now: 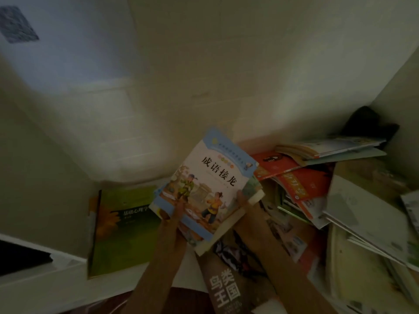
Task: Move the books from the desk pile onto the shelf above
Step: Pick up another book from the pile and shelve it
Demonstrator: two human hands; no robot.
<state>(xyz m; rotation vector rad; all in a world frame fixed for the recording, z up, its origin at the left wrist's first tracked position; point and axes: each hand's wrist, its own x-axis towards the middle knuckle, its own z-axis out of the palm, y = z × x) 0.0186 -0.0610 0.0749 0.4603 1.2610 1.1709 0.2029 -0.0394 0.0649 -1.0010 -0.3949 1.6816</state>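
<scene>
Two bare hands hold one small stack of books between them, lifted above the desk in front of the cream wall [204,64]. The left hand [175,211] grips the stack's left lower edge, its thumb lying on the top cover and the other fingers hidden beneath. The right hand [243,201] grips the right edge, thumb on the cover, fingers curled under. The top book of the held stack [204,180] is a blue-bordered paperback with a pale cover, four large black Chinese characters and two cartoon figures; beneath it at least two more books show by their page edges and corners, though the exact count cannot be told.

To the left of the left hand, one green paperback with a yellow flower on its cover [122,227] lies flat on the white desk surface [56,284]. Below and between the forearms lies one dark grey book with large white characters [224,291].

To the right of the right hand spreads the loose pile of picture books [317,196], too jumbled to count: two red-orange covers show near the top, several pale books fan out above them, and large white-and-green ones slope toward the right edge. Behind the pile, in the corner, sits one dark, shapeless object [369,122]. The scene is dim.
</scene>
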